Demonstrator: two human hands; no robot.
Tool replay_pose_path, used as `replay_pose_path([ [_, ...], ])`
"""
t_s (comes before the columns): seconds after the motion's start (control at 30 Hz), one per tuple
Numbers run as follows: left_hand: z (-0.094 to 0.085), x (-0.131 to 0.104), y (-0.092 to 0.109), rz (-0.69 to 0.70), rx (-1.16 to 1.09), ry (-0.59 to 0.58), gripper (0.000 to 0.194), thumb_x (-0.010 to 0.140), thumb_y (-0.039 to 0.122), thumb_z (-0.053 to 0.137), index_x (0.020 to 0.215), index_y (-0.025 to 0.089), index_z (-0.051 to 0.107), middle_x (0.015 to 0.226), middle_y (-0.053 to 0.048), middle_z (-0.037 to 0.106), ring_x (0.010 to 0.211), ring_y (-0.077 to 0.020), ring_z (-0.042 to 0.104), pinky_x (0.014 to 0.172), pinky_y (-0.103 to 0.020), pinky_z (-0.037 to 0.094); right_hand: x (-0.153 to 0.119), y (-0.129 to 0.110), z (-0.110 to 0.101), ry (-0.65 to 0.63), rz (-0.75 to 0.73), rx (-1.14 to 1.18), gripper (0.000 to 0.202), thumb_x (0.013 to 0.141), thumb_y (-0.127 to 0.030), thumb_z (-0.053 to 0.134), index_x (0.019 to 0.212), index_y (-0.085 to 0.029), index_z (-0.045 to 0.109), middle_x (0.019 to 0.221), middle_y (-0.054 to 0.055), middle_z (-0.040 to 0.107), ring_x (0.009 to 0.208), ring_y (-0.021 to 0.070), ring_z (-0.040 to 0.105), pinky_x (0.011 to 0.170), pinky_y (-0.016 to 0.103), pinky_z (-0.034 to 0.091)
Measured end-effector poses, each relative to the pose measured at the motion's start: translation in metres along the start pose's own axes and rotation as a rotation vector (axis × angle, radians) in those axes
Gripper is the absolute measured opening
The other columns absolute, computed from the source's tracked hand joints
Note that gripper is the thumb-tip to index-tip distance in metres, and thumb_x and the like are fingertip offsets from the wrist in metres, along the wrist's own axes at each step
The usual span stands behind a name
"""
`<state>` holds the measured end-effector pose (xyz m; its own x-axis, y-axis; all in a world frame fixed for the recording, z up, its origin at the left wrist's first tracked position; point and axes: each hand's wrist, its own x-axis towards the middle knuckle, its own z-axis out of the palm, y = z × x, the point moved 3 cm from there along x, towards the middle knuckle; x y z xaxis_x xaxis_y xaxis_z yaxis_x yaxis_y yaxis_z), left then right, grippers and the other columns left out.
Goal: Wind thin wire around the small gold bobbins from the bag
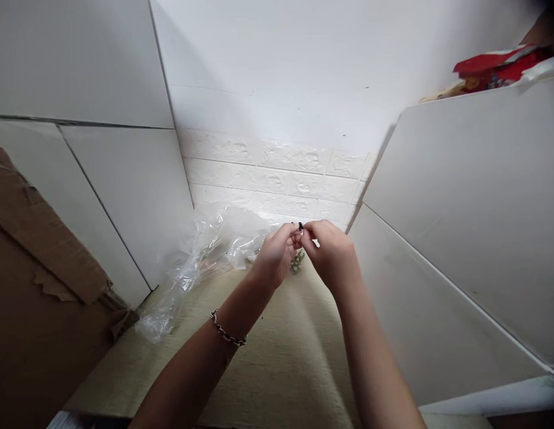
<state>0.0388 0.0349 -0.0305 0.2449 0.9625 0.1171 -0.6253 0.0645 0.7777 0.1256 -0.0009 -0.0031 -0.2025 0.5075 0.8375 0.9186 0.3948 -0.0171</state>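
Note:
My left hand (277, 253) and my right hand (328, 250) meet in front of me, over the far part of the pale surface. Their fingertips are pinched close together around a small black piece (301, 226) with a bit of white at its lower end; its kind is too small to make out. Just below the fingers is a small green-and-cream patterned thing (297, 262), partly hidden by my left hand. Whether it hangs from the fingers or lies on the surface, I cannot tell. A chain bracelet (226, 330) circles my left wrist.
Crumpled clear plastic bags (205, 250) lie on the pale yellowish surface (277, 357), left of my hands. White panels (125, 196) and torn cardboard (44, 250) stand at left. A white cabinet (460, 226) on the right carries a red packet (500, 68). Behind is a brick-patterned wall (277, 173).

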Motion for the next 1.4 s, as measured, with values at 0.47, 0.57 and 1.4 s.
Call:
replay_pose_path([
  [0.47,0.001,-0.011,0.015,0.582,0.494,0.121,0.007,0.07,0.024,0.055,0.069,0.017,0.054,0.068,0.001,0.053,0.068,-0.011,0.048,0.069,-0.023,0.037,0.0,-0.008,-0.01,0.139,0.134,0.126,0.014,0.079,-0.021,0.044,0.07,-0.019,0.055,0.065,0.0,0.059,0.061,0.0105,0.053,0.057,0.022,0.038],
  [0.57,0.0,-0.017,0.025,0.806,0.815,0.192,0.002,0.07,0.022,0.055,0.07,0.02,0.055,0.071,0.001,0.056,0.074,-0.0135,0.05,0.083,-0.028,0.031,0.001,-0.009,-0.015,0.137,0.131,0.16,0.013,0.078,-0.019,0.045,0.07,-0.019,0.054,0.065,0.0,0.06,0.06,0.0098,0.053,0.056,0.022,0.038],
  [1.4,-0.007,-0.016,0.043,1.073,1.549,-0.014,0.021,0.073,0.024,0.05,0.09,0.027,0.06,0.088,-0.003,0.063,0.085,-0.0214,0.052,0.094,-0.039,0.017,0.001,-0.002,-0.017,0.026,-0.026,0.032,0.018,0.081,-0.015,0.038,0.072,-0.018,0.054,0.07,0.002,0.06,0.066,0.0123,0.053,0.061,0.024,0.037],
])
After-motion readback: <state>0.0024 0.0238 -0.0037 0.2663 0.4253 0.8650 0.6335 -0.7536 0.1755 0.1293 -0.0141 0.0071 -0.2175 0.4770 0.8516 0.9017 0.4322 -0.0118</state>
